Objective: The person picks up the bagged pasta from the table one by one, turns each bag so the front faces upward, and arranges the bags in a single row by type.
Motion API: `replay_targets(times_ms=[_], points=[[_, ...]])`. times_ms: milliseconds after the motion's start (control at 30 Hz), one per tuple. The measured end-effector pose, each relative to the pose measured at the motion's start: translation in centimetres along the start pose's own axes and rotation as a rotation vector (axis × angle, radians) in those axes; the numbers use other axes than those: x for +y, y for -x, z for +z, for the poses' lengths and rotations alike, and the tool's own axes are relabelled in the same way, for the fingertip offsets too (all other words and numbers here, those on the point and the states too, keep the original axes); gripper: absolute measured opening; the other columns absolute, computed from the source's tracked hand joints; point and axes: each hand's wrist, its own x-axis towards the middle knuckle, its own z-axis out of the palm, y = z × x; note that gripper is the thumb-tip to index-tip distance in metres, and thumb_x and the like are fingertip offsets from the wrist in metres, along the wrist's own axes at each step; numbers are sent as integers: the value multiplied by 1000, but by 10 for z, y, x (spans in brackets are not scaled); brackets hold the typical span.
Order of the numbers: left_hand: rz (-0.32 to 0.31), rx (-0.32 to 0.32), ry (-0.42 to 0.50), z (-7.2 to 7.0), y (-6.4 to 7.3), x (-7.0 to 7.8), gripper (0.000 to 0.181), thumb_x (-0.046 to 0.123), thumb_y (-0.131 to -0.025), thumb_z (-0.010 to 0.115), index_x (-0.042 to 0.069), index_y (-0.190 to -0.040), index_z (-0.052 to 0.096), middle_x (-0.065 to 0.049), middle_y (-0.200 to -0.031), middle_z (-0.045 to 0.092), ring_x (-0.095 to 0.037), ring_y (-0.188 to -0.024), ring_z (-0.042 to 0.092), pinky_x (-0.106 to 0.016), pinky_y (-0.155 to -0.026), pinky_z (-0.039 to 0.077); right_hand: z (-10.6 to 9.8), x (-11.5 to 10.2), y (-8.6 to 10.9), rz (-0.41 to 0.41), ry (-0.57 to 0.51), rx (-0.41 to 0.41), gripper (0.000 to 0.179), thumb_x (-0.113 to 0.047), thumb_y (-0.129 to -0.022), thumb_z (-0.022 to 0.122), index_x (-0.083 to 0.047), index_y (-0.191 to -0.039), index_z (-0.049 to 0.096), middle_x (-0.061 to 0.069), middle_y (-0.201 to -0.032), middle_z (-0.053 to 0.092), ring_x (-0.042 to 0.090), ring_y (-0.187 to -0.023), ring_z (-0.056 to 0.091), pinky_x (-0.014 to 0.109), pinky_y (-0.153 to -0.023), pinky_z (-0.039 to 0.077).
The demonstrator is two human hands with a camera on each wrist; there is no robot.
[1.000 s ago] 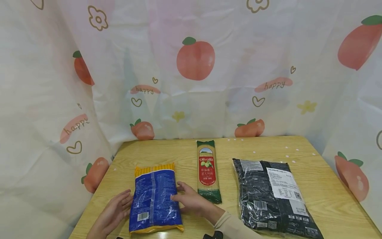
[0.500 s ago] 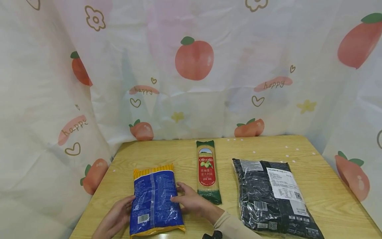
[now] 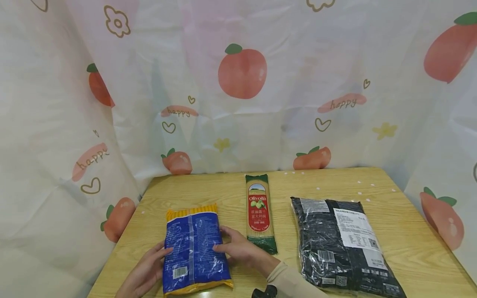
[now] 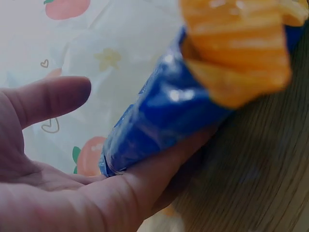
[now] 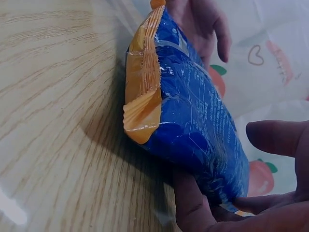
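A blue plastic packet (image 3: 197, 248) with yellow ends lies back side up at the table's left, with printed text, a centre seam and a barcode. My left hand (image 3: 143, 271) is at its left edge; the left wrist view shows fingers (image 4: 140, 188) reaching under the packet (image 4: 159, 106) and the thumb raised off it. From the other side, my right hand (image 3: 242, 250) has its fingers (image 5: 193, 203) under the right edge of the packet (image 5: 193, 106). Its thumb stands apart from the film. The fingertips beneath the packet are hidden.
A pack of Olivoila spaghetti (image 3: 258, 211) lies upright in the middle of the wooden table (image 3: 208, 188). Further right is a large black plastic package (image 3: 324, 231) with white labels. A printed curtain (image 3: 283, 82) encloses the back and sides. Small white specks dot the far right.
My left hand has moved right, from beside the packet to its left edge, with the fingers now under it. The packet has shifted slightly; my right hand has stayed at its right edge.
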Motion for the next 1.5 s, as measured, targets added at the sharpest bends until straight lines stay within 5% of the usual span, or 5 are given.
replay_targets(times_ms=[267,1500], points=[[36,-2,-39,4,1,-2,86,24,-107,56,3,-164,-5,2,-127,67,-16,-115,67,-40,-100,58,-3,-1,-1,-2,26,-12,76,-6,-96,69,2,-160,30,28,-156,41,40,-123,63,59,-93,59],[61,-40,-72,1,0,-3,93,10,-103,59,6,-163,-12,-3,-127,67,-21,-114,71,-45,-99,60,1,8,-3,-78,145,36,79,7,-88,73,0,-157,35,23,-110,69,30,-99,72,51,-84,62]])
